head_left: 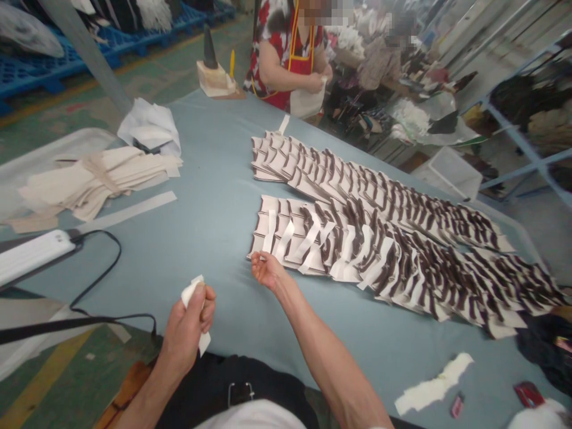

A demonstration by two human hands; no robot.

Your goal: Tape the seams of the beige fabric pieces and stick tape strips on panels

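Observation:
My left hand [196, 313] is closed round a bundle of white strips [191, 288], whose ends stick out above and below the fist. My right hand [267, 271] has its fingers curled together at the near left corner of the front row of overlapping beige pieces with dark brown edging [272, 223]. Whether the fingertips pinch that corner or a small thing is hard to see. Several loose white strips [308, 235] lie across this front row. Behind it runs a second row of the same pieces [339, 176].
On the left of the blue-grey table [210, 161] lie a tied bundle of cream strips [96, 182], a white power strip [36, 256] and black cables. A crumpled cream piece [433, 384] rests at front right. Across the table, a person in an apron [288, 59] handles pale cloth.

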